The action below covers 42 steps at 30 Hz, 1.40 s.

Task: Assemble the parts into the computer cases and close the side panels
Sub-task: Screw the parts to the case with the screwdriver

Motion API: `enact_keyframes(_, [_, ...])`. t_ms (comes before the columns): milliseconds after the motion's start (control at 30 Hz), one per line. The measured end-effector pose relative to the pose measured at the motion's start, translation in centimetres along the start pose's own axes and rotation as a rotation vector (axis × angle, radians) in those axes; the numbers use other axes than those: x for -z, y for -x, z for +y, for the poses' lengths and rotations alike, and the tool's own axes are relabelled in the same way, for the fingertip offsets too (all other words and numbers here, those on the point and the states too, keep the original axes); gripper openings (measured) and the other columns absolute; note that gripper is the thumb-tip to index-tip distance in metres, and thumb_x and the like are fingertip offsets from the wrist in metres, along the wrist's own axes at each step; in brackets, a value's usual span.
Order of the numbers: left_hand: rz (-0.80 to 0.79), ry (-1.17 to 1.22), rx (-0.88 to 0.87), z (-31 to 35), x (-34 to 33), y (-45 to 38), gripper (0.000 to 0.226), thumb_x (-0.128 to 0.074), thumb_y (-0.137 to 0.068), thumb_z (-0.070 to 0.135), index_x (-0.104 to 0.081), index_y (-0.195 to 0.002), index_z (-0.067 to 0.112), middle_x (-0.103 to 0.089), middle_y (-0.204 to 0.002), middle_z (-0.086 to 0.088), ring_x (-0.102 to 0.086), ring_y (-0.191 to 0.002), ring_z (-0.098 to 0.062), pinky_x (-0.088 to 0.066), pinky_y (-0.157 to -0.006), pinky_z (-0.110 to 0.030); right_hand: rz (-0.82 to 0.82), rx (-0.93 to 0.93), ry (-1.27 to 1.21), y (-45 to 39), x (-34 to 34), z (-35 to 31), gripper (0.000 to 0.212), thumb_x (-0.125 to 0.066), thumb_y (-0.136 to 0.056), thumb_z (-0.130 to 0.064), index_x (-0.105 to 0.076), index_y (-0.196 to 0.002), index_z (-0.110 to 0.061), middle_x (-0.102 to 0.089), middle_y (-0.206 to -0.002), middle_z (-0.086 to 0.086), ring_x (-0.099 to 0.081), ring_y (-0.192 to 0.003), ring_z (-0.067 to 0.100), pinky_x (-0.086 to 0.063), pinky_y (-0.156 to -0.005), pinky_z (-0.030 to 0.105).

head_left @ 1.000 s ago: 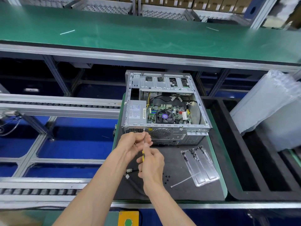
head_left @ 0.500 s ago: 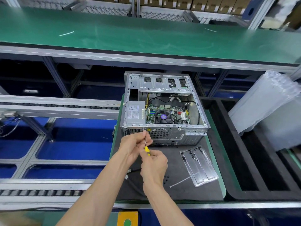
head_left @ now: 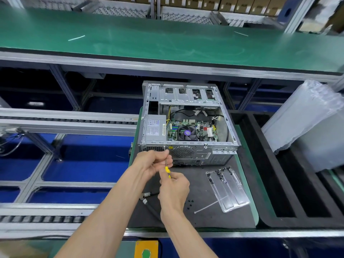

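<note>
An open silver computer case [head_left: 188, 151] lies on its side on a black mat [head_left: 201, 211], with its power supply [head_left: 154, 128], motherboard and fan [head_left: 187, 133] showing. A yellow-handled screwdriver [head_left: 166, 163] points up at the case's rear panel near the power supply corner. My right hand [head_left: 174, 189] grips the yellow handle. My left hand [head_left: 153, 162] pinches the metal shaft just below the tip. The screw itself is too small to make out.
A clear plastic tray [head_left: 228, 189] holding small black screws lies on the mat to the right, with a white cable tie [head_left: 206, 207] and loose screws beside it. A black cable end [head_left: 149, 195] lies under my wrists. Black foam bins [head_left: 290, 183] and bubble wrap [head_left: 305, 123] stand right.
My right hand has slid a little lower on the screwdriver handle, showing more yellow. The screwdriver tip and my left hand stay at the same spot on the rear panel.
</note>
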<state>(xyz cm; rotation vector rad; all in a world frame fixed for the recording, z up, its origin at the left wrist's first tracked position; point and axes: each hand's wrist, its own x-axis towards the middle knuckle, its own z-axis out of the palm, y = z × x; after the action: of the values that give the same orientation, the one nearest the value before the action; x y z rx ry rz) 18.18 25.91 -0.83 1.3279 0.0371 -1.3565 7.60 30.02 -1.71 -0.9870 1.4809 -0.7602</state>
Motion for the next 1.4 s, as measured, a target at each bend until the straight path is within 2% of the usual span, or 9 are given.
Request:
enact_keyframes(200, [-0.093,-0.011,-0.015,-1.1,1.0,-0.1,0.015,-0.069,-0.091,0.008,-0.072,-0.096,-0.006,-0.072,-0.08,-0.014,-0.07,-0.075,-0.024,-0.061,-0.061,-0.034,-0.025,-0.08,0.005,-0.1,-0.6,-0.3,0.048,-0.042,-0.105,-0.037,-0.062,-0.068,-0.013,-0.063,-0.049,-0.001,-0.054,-0.051,0.017,-0.048,-0.057,0.039])
enact_keyframes(333, [-0.256,-0.078,0.015,-1.0,1.3,0.3,0.027,-0.045,-0.099,0.001,-0.068,-0.086,-0.002,-0.064,-0.066,-0.008,-0.051,-0.064,-0.02,-0.039,-0.058,-0.03,-0.047,-0.27,-0.226,-0.7,-0.6,-0.6,0.047,-0.042,-0.106,-0.04,-0.057,-0.075,-0.008,-0.055,-0.048,0.005,-0.04,-0.038,0.014,-0.029,-0.037,0.022])
enact_keyframes(400, [-0.134,-0.05,0.008,-0.7,1.1,0.1,0.018,-0.05,-0.097,-0.006,-0.067,-0.091,-0.008,-0.069,-0.07,-0.014,-0.067,-0.064,-0.023,-0.059,-0.06,-0.035,-0.053,-0.277,-0.265,-0.7,-0.4,-0.5,0.044,-0.053,-0.101,-0.044,-0.059,-0.077,-0.008,-0.057,-0.051,0.006,-0.039,-0.036,0.014,-0.027,-0.035,0.02])
enact_keyframes(567, [-0.066,-0.051,0.023,-0.5,0.7,0.3,0.008,-0.074,-0.083,-0.004,-0.069,-0.086,-0.009,-0.07,-0.073,-0.019,-0.07,-0.059,-0.025,-0.062,-0.059,-0.038,-0.023,-0.082,-0.059,-0.4,0.0,-0.2,0.031,-0.077,-0.074,-0.04,-0.058,-0.092,-0.024,-0.07,-0.084,0.002,-0.068,-0.071,0.023,-0.059,-0.068,0.045])
enact_keyframes(767, [-0.035,-0.053,-0.033,-1.2,1.2,-0.1,0.025,-0.085,-0.072,0.009,-0.072,-0.086,-0.007,-0.07,-0.072,-0.017,-0.068,-0.06,-0.02,-0.064,-0.069,-0.039,0.001,0.032,-0.008,0.0,-0.2,0.1,0.014,-0.068,-0.092,-0.028,-0.067,-0.085,-0.017,-0.072,-0.063,-0.002,-0.066,-0.059,0.018,-0.059,-0.068,0.045])
enact_keyframes(1000, [-0.141,-0.019,0.008,-0.5,1.0,0.4,0.017,-0.05,-0.097,-0.006,-0.067,-0.099,-0.01,-0.072,-0.081,-0.019,-0.072,-0.07,-0.028,-0.06,-0.052,-0.036,-0.081,-0.327,-0.359,-1.0,-0.3,-0.7,0.042,-0.042,-0.107,-0.033,-0.059,-0.084,-0.003,-0.055,-0.049,0.009,-0.031,-0.035,0.012,-0.021,-0.036,0.018])
enact_keyframes(1167, [-0.069,-0.07,0.0,-0.1,0.6,0.4,0.005,-0.066,-0.089,-0.008,-0.068,-0.091,-0.012,-0.069,-0.074,-0.02,-0.07,-0.06,-0.026,-0.063,-0.062,-0.042,-0.065,-0.126,-0.132,-0.5,0.1,0.1,0.037,-0.075,-0.072,-0.05,-0.063,-0.088,-0.02,-0.07,-0.076,0.005,-0.06,-0.06,0.02,-0.052,-0.053,0.037])
enact_keyframes(1267, [-0.022,-0.079,-0.011,-0.3,0.7,0.2,0.008,-0.074,-0.083,-0.005,-0.069,-0.087,-0.011,-0.071,-0.071,-0.019,-0.07,-0.059,-0.025,-0.063,-0.061,-0.041,-0.008,0.022,0.04,-0.5,0.0,0.3,0.025,-0.08,-0.076,-0.039,-0.063,-0.086,-0.024,-0.072,-0.073,0.003,-0.07,-0.073,0.025,-0.059,-0.073,0.048])
enact_keyframes(1400, [-0.015,-0.063,-0.058,-1.0,1.2,-0.1,0.017,-0.081,-0.078,0.002,-0.072,-0.085,-0.009,-0.071,-0.071,-0.017,-0.07,-0.06,-0.021,-0.064,-0.068,-0.04,-0.053,0.027,-0.015,-0.3,-0.4,0.5,0.023,-0.063,-0.096,-0.027,-0.068,-0.079,-0.013,-0.068,-0.058,0.0,-0.058,-0.047,0.013,-0.049,-0.049,0.032])
